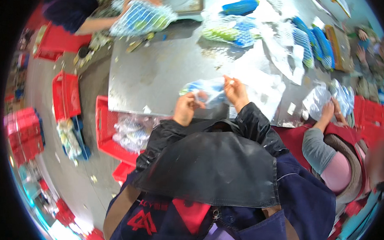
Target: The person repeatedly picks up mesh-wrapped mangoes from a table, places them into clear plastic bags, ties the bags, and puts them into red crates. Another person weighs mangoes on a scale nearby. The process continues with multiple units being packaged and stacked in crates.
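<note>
Between my hands, over the front edge of the metal table (142,83), lies a clear plastic bag (212,89) with something green and blue inside, partly blurred. My left hand (187,105) pinches the bag's near left side. My right hand (235,91) grips its right end with bent fingers. White plastic sheets or bags (266,94) are spread just right of my right hand. Farther back on the table lie green produce pieces in blue and white foam netting (230,34).
A red crate (107,139) with filled plastic bags stands below the table's left edge. At the upper left a co-worker's arm (100,24) holds netted produce. Another co-worker's hands (330,109) handle clear bags at right. Blue-netted pieces (320,45) lie by a cardboard box (338,49).
</note>
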`<state>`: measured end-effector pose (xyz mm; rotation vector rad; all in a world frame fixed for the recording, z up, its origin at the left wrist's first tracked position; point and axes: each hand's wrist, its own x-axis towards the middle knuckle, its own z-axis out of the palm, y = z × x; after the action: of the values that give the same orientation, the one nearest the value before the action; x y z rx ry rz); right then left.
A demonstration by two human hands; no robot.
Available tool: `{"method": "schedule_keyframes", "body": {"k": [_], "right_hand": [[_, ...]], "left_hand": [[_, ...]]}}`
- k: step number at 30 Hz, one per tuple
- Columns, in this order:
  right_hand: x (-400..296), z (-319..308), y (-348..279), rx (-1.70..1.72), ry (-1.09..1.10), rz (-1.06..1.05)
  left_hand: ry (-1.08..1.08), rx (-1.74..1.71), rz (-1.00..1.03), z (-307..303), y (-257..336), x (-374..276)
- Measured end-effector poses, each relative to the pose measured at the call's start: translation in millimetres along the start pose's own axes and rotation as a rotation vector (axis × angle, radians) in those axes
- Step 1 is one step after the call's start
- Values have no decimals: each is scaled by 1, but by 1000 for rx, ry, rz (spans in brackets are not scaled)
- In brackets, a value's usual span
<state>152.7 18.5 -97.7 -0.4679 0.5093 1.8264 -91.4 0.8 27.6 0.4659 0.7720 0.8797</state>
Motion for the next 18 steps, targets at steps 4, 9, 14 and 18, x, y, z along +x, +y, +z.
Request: {"method": "schedule_keyframes", "body": {"k": [4, 9, 14, 18], "right_hand": [[-73, 102, 56, -1222, -136, -83], [-73, 108, 57, -1552, -382, 48], [-18, 45, -10, -766, -51, -56], [12, 48, 17, -132, -375, 22]], "left_hand": [[22, 743, 255, 2, -4, 33], [-335, 1242, 530, 7, 11, 51], [-449, 1435, 561, 21, 21, 9], [-302, 1686, 838, 33, 62, 2]]}}
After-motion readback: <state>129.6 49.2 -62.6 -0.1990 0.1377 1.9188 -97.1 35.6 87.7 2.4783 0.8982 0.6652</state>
